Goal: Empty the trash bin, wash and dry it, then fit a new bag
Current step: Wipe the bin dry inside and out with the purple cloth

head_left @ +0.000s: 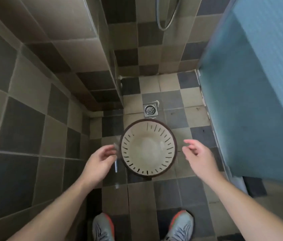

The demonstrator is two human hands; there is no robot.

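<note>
Two hands hover either side of the slotted round trash bin [148,148], which stands upright and empty on the checked tile floor [180,117] near the drain [150,110]. Left hand [99,163] pinches something thin and clear, likely a bag edge, too blurred to confirm. Right hand [199,156] hangs loosely curled, holding nothing. Risk: if the tiles are wet, footing could slip; film could snag on the slots.

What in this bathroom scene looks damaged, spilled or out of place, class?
Little stands out. The trash bin stands upright and empty on the tiled floor, just short of the floor drain. The grout around the drain looks chipped and patchy. Nothing is spilled. A thin, blurred item at the left hand cannot be identified.
</note>
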